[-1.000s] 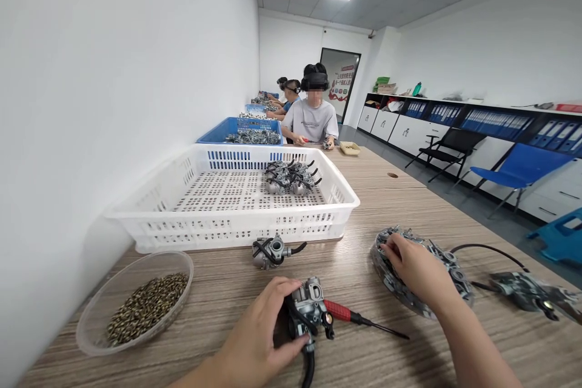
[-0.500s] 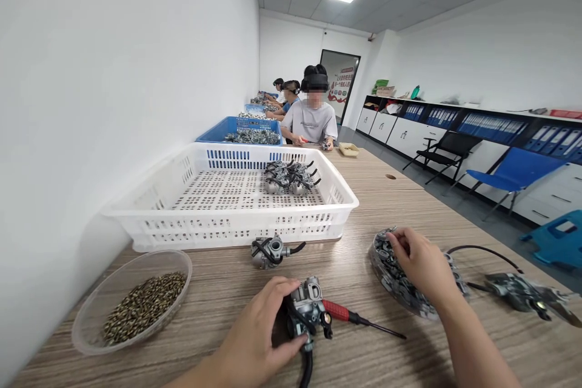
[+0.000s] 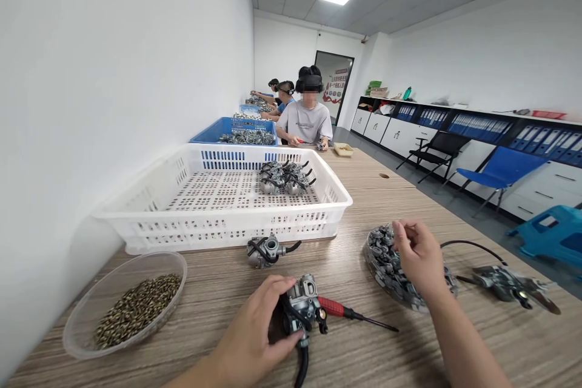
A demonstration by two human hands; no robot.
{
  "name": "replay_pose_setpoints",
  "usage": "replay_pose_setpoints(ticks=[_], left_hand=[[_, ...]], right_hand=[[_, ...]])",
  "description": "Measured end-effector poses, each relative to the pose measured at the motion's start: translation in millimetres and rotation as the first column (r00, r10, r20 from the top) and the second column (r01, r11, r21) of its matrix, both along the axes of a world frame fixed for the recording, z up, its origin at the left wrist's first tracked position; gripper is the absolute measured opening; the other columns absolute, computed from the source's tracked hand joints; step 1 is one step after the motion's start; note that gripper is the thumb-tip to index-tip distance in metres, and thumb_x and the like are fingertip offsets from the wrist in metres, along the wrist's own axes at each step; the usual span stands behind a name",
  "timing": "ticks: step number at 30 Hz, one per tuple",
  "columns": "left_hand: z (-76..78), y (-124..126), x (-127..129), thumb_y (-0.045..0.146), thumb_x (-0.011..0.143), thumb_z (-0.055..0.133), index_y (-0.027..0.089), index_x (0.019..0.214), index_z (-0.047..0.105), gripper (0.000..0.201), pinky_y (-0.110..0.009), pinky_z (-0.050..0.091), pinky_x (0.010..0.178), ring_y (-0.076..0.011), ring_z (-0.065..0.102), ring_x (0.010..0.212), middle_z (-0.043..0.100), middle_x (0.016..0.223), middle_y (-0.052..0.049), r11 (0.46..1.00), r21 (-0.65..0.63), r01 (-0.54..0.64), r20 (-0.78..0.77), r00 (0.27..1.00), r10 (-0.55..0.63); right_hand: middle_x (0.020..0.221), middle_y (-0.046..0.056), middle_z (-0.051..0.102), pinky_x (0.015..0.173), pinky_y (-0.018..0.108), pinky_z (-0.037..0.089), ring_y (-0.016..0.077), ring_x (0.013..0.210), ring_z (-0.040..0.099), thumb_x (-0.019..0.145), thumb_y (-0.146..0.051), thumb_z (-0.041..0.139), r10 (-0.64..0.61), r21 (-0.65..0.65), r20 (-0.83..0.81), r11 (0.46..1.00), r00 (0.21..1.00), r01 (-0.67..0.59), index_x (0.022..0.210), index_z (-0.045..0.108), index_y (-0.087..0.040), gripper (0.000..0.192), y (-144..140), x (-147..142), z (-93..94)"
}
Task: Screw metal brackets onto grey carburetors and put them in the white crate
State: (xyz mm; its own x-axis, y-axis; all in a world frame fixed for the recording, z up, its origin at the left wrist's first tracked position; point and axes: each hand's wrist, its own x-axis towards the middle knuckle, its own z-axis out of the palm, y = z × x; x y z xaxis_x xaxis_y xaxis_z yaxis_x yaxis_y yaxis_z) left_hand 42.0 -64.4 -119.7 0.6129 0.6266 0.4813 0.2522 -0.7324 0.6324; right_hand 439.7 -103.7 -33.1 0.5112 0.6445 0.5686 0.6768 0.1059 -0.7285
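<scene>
My left hand (image 3: pixel 254 339) held the carburetor (image 3: pixel 302 309) steady on the desk (image 3: pixel 373 194). My right hand (image 3: pixel 421 257) pinched, fingers nearly closed, over the bowl of metal parts (image 3: pixel 386 264); whether it had one, I couldn't tell. Next, I'd need to fit a part on carefully.

Bare desk (image 3: pixel 364 200) lies open between the white basket (image 3: pixel 227 227) and the dish of metal parts (image 3: pixel 391 264). Nearer, a loose carburetor (image 3: pixel 266 250), a red screwdriver (image 3: pixel 350 313) and the bowl of screws (image 3: pixel 127 309) crowd the front edge.
</scene>
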Motion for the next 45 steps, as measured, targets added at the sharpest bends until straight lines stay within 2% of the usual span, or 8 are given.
replay_pose_setpoints(ticks=[8,12,18,23,28,31,37,45], left_hand=[[9.4,2.2,5.1,0.026,0.096,0.088,0.033,0.160,0.056,0.072,-0.056,0.063,0.125,-0.0358,0.067,0.146,0.071,0.154,-0.014,0.994,0.110,0.004,0.022,1.000,-0.006],[12.2,-0.5,6.2,0.030,0.096,0.088,0.031,0.155,0.062,0.064,-0.057,0.062,0.124,-0.0370,0.065,0.148,0.067,0.156,-0.015,0.994,0.097,-0.042,0.058,0.998,0.036],[15.0,-7.1,10.3,0.030,0.098,0.085,0.031,0.148,0.067,0.054,-0.055,0.060,0.124,-0.0350,0.066,0.144,0.068,0.151,-0.013,0.993,0.099,-0.064,0.125,0.991,0.051],[36.4,-15.3,11.5,0.024,0.100,0.080,0.030,0.132,0.067,0.035,-0.049,0.061,0.116,-0.0310,0.069,0.133,0.071,0.138,-0.010,0.997,0.038,-0.065,0.153,0.987,0.059],[51.1,-18.9,18.0,0.024,0.095,0.086,0.030,0.134,0.065,0.045,-0.044,0.061,0.103,-0.0289,0.072,0.117,0.076,0.126,-0.007,0.999,-0.047,0.005,0.142,0.990,0.002],[48.5,-15.1,21.7,0.029,0.096,0.090,0.031,0.137,0.066,0.047,-0.048,0.054,0.108,-0.0289,0.076,0.110,0.082,0.120,-0.003,0.999,0.016,-0.030,0.169,0.985,0.027],[43.7,-8.1,22.2,0.032,0.113,0.075,0.032,0.120,0.072,0.008,-0.044,0.041,0.103,-0.0242,0.078,0.105,0.086,0.108,0.002,0.971,0.237,-0.039,0.249,0.968,-0.021],[44.7,-8.5,24.0,0.014,0.104,0.072,0.030,0.124,0.074,0.026,-0.044,0.040,0.104,-0.0251,0.078,0.105,0.086,0.110,0.000,0.956,0.273,-0.107,0.253,0.967,0.036]], right_hand=[[0.070,-0.002,0.065,0.054,0.027,0.049,0.0138,0.055,0.057,0.115,-0.067,0.062,0.429,0.127,-0.281,0.903,0.859,-0.410,0.093,0.059,-0.025,0.048,5.0,-146.2,-24.7],[0.069,-0.003,0.063,0.055,0.026,0.050,0.0139,0.056,0.058,0.115,-0.064,0.064,0.505,0.136,-0.344,0.861,0.792,-0.490,0.095,0.059,-0.025,0.044,6.6,-182.2,-38.1],[0.069,-0.004,0.061,0.055,0.024,0.049,0.0134,0.056,0.058,0.116,-0.057,0.067,0.539,0.179,-0.342,0.841,0.770,-0.510,0.096,0.060,-0.025,0.038,8.9,-184.5,-41.9],[0.073,-0.004,0.062,0.056,0.024,0.051,0.0133,0.058,0.061,0.116,-0.046,0.070,0.572,0.223,-0.296,0.820,0.765,-0.527,0.098,0.063,-0.024,0.029,-0.6,-189.2,-41.4],[0.077,-0.003,0.061,0.060,0.026,0.054,0.0145,0.062,0.061,0.118,-0.039,0.066,0.600,0.276,-0.247,0.797,0.761,-0.538,0.100,0.064,-0.025,0.023,-12.4,-197.7,-32.8],[0.083,-0.002,0.062,0.064,0.028,0.053,0.0164,0.069,0.061,0.119,-0.036,0.062,0.598,0.294,-0.221,0.794,0.771,-0.532,0.102,0.062,-0.027,0.020,-15.3,-199.3,-30.5],[0.089,0.000,0.059,0.074,0.031,0.051,0.0183,0.081,0.059,0.117,-0.028,0.064,0.648,0.238,-0.118,0.754,0.753,-0.612,0.098,0.064,-0.026,0.020,-16.5,-198.1,-37.1],[0.092,0.001,0.062,0.075,0.030,0.051,0.0188,0.085,0.062,0.113,-0.032,0.075,0.629,0.179,-0.148,0.776,0.763,-0.604,0.099,0.078,-0.027,0.015,-19.0,-187.3,-20.5]])
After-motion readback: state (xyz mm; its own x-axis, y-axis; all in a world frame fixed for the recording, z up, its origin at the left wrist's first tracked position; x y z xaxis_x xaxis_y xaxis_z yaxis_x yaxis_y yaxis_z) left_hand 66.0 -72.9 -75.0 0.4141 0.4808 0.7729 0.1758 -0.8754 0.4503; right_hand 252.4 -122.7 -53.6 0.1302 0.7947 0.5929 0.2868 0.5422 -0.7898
